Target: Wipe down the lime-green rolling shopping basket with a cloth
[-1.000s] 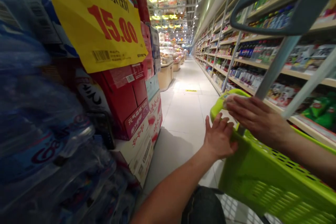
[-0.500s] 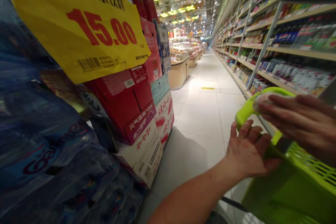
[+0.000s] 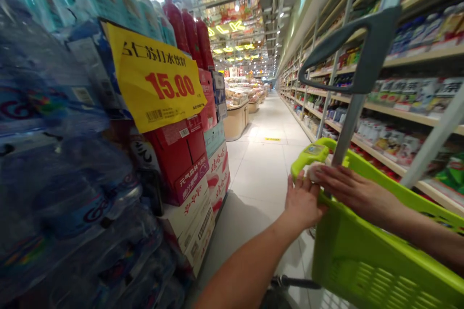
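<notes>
A lime-green shopping basket (image 3: 377, 246) with slotted sides fills the lower right, set on a cart with a grey handle (image 3: 380, 38). My left hand (image 3: 302, 203) has its fingers curled over the basket's near-left rim, just below the rounded green grip (image 3: 308, 154). My right hand (image 3: 350, 190) lies palm down with fingers together, pressing a small white wipe (image 3: 314, 173) against that green part. Most of the wipe is hidden under the fingers. Both hands almost touch each other at the rim.
Shrink-wrapped water bottles (image 3: 79, 193) are stacked close on the left, beside red drink cartons (image 3: 174, 154) under a yellow price sign (image 3: 163, 82). Stocked shelves (image 3: 409, 106) line the right. A tiled aisle (image 3: 253, 164) runs ahead past wooden display counters (image 3: 235, 123).
The view has shifted, so the cart handle and more of the basket now show. My right hand has moved with the wipe down and left, close to my left hand, which holds the rim.
</notes>
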### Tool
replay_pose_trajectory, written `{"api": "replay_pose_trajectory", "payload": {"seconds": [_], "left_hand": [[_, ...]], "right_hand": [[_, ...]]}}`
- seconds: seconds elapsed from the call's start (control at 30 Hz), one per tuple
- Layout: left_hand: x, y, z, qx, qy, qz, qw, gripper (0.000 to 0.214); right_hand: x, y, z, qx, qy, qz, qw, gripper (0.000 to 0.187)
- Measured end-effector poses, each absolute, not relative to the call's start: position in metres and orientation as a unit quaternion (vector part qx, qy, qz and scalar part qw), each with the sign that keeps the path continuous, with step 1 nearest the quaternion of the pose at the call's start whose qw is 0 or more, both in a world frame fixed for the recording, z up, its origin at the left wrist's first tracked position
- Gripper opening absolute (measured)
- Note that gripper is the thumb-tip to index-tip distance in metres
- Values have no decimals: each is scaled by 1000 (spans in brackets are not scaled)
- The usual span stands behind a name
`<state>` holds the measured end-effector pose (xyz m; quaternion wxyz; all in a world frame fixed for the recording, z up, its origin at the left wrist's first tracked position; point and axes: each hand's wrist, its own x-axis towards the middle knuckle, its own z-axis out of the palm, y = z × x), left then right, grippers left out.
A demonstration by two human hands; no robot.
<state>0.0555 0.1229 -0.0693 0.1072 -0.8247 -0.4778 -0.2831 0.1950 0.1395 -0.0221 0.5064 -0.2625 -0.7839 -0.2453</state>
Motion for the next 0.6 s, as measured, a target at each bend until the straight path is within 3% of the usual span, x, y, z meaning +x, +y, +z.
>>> {"api": "replay_pose_trajectory", "payload": {"seconds": [0.17,0.27,0.33,0.47,0.6], "left_hand": [[44,113,-63,-843,-461,-257,102,49],[33,109,-61,-846,-462,-246,104,48],[25,111,-62,-848,-456,-244,116,49],[10,116,-68,-857,-437,-230,149,53],[2,120,-71,-847,-445,-239,167,55]], "right_hand": [[205,137,71,-148,-862,-386,294,40],[198,127,97,-256,-816,-422,302,38],[189,116,80,-290,-821,-423,251,42],[181,104,46,-218,-881,-385,168,43],[180,103,92,-289,-836,-409,226,41]]}}
